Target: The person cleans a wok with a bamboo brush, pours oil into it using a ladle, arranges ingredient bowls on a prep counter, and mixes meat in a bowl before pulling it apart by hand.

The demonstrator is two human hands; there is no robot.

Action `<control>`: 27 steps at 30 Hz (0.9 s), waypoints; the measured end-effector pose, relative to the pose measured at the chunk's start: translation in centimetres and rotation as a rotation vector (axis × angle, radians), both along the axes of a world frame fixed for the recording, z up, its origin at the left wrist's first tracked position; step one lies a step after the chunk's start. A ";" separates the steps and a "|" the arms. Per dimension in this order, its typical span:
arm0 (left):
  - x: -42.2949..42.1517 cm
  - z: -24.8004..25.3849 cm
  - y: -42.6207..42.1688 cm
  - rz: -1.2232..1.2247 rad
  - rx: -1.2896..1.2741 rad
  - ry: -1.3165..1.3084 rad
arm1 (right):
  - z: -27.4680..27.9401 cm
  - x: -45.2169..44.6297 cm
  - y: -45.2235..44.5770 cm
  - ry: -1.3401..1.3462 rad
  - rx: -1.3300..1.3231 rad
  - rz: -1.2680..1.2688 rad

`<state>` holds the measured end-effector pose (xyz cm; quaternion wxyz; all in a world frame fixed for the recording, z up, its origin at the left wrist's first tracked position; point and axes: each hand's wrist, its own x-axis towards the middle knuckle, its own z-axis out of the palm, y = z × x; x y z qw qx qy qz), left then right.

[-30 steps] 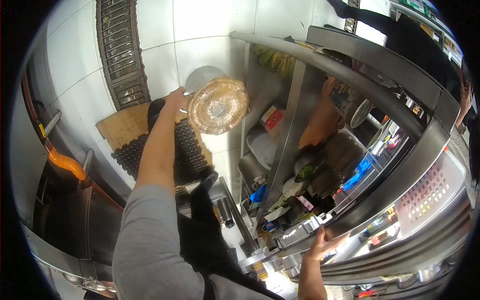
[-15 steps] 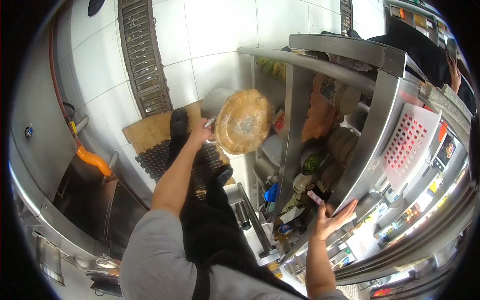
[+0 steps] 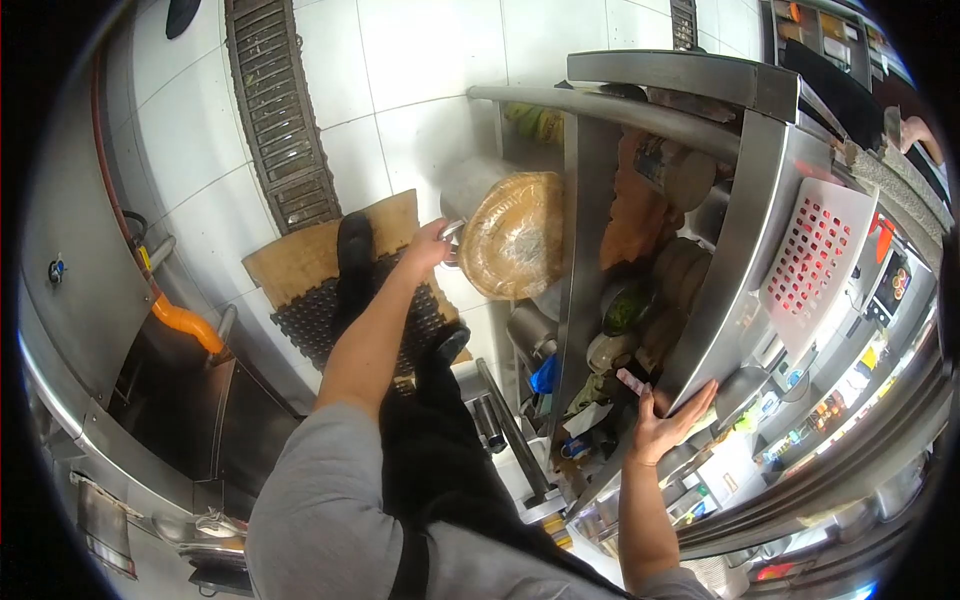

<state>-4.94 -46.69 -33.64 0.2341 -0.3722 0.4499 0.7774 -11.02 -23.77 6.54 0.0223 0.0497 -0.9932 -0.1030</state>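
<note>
My left hand [image 3: 430, 245] is closed around the metal handle of a pot [image 3: 455, 190]. The pot's wide round top [image 3: 515, 238] is brown and shiny, apparently under clear film; its contents cannot be made out. It hangs over the floor, its right side against or just in front of the shelf post [image 3: 578, 270]. My right hand [image 3: 668, 428] rests with straight fingers along the edge of the steel counter [image 3: 715, 345], thumb apart. A small pink-and-white item [image 3: 632, 382] shows beside that thumb.
Under the counter, shelves hold stacked bowls [image 3: 675, 275], a bowl of greens [image 3: 628, 305] and a steel pot [image 3: 530, 328]. A white perforated tray [image 3: 818, 265] lies on top. Underfoot are a black rubber mat [image 3: 320, 325], cardboard [image 3: 300, 250] and a floor drain [image 3: 280, 110]. Another person's hand [image 3: 920, 135] appears at upper right.
My left hand has carried the pot rightward, up to the shelf post. The right hand stays at the counter edge. The view has shifted slightly.
</note>
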 end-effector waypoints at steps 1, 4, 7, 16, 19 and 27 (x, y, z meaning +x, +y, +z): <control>-0.4 -1.6 0.5 -0.063 -0.018 0.001 | 0.0 0.0 0.0 0.000 0.003 -0.002; -4.3 0.8 0.1 -0.215 -0.038 -0.012 | 0.1 0.0 0.0 -0.008 0.003 -0.006; -6.9 -1.9 3.6 -0.393 -0.160 0.099 | 0.0 0.0 0.1 0.001 -0.002 -0.021; -9.7 -0.4 7.0 0.144 -0.155 0.189 | 0.3 -0.1 0.0 0.000 -0.072 -0.059; -8.7 0.7 6.5 0.252 -0.020 -0.097 | 0.4 0.0 0.1 0.005 -0.090 -0.061; -11.8 1.9 7.2 -0.080 -0.175 0.008 | 0.6 -0.1 -0.6 0.022 -0.139 -0.096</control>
